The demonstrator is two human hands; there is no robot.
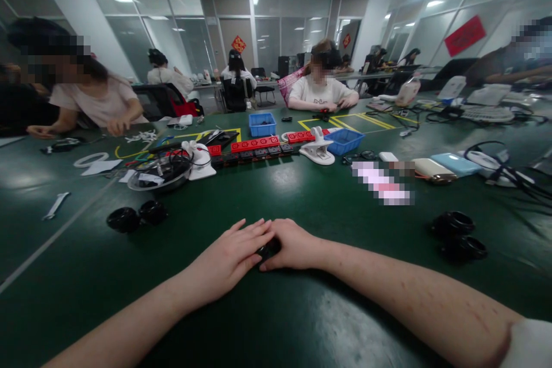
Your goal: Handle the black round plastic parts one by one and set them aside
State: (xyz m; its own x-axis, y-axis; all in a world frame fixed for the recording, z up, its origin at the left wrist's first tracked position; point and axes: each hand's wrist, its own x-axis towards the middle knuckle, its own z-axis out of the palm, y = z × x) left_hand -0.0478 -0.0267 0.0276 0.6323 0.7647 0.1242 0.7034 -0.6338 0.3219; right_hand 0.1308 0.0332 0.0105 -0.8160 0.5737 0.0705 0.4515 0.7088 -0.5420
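Note:
Both my hands meet at the middle of the dark green table [302,195]. My right hand [293,244] is curled into a loose fist around a small black part [269,249], which shows only between the two hands. My left hand [230,256] lies flat beside it with its fingers stretched out, the fingertips resting against the right hand and the black part. Most of the part is hidden.
Two black round parts [135,217] lie at the left and two black rings [459,234] at the right. Further back are a clear bowl of cables [159,172], red and black power strips [254,149], blue bins [344,140], phones [457,164] and seated people.

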